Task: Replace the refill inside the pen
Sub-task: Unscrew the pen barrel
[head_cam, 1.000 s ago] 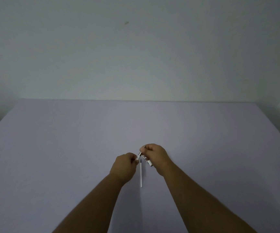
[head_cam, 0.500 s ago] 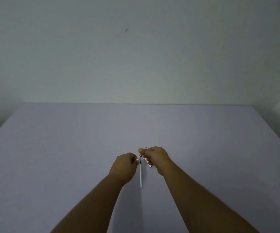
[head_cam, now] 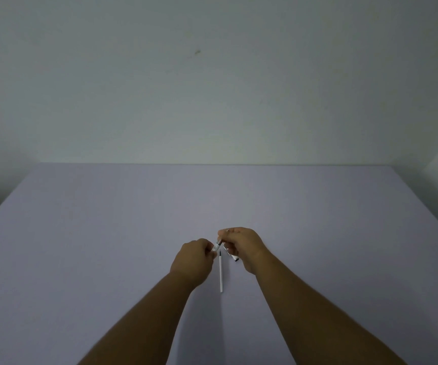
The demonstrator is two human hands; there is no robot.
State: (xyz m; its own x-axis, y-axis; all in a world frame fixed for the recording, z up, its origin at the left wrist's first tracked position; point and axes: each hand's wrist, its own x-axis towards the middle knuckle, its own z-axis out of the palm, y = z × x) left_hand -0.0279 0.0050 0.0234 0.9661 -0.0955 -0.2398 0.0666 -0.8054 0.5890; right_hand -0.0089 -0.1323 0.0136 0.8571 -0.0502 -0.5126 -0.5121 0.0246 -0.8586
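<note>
Since a second ago we see almost no shift in the hands themselves: both remain together over the middle of the lilac table, while the far edge of the table and the dark mark on the wall sit lower in the view than they did, so the view itself seems to have tipped up a little. Our left hand and right hand still meet at the same short piece, and the white stick on the table has not moved. We count two hands, two bare forearms, and three pen pieces that we can tell apart. First, a small clear and dark pen part bridges the gap between the hands, tilted up toward the right. Second, another short part with a dark tip pokes out below the right hand, pointing down and to the right. Third, the white refill lies flat on the table between the wrists, its dark tip toward the hands, touched by neither hand. Left fingers are curled in and pinch the lower end of the clear part; right fingers are curled and pressed together around its upper end, and the same hand also seems to grip the second part, though we cannot tell exactly how
</note>
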